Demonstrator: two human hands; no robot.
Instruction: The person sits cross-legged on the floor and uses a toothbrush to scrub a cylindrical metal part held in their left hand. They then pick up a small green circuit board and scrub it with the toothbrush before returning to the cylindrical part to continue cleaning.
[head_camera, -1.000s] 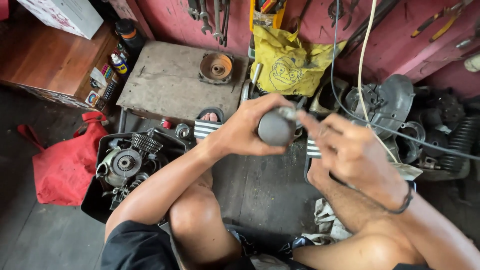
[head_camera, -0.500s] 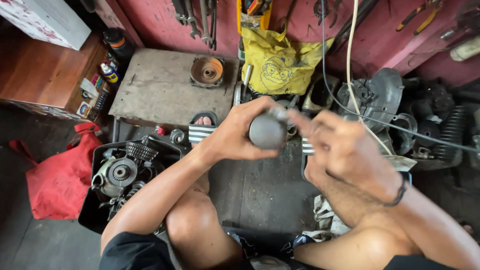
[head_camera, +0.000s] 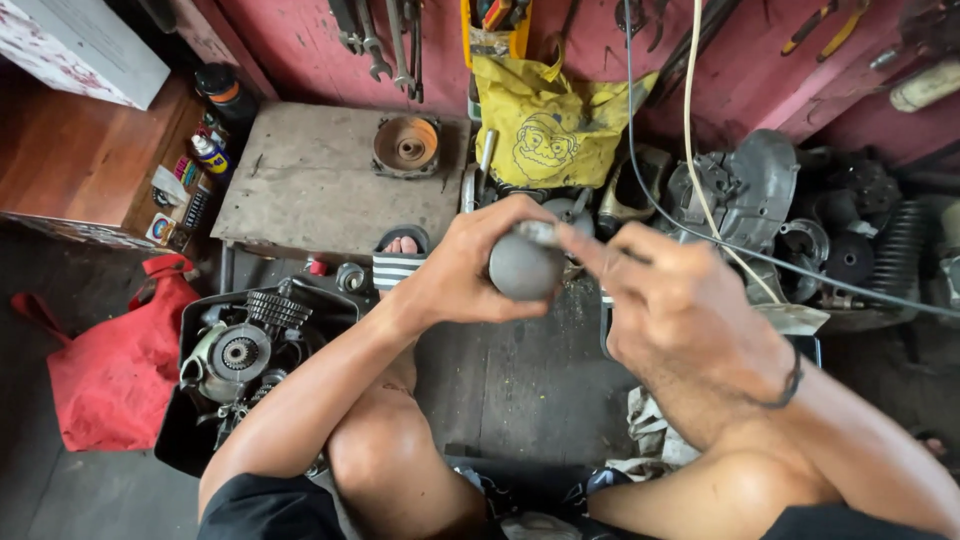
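My left hand (head_camera: 465, 265) grips a round dark grey metal part (head_camera: 522, 268) in front of me, above the floor between my knees. My right hand (head_camera: 672, 305) is close beside it on the right, its fingers reaching to the part's top edge, where a small shiny bit shows. Whether the right fingers pinch something there is hidden by blur. A dark band sits on my right wrist.
A black tray (head_camera: 196, 310) of gears and engine parts lies at the left by a red cloth (head_camera: 105, 365). A worn low bench (head_camera: 320, 185) with a rusty round part (head_camera: 405, 145) stands ahead. A yellow bag (head_camera: 545, 130), cables and engine casings (head_camera: 745, 190) crowd the right.
Both hands and the grey part have shifted slightly left and up in view as the camera moved. The grip looks unchanged.
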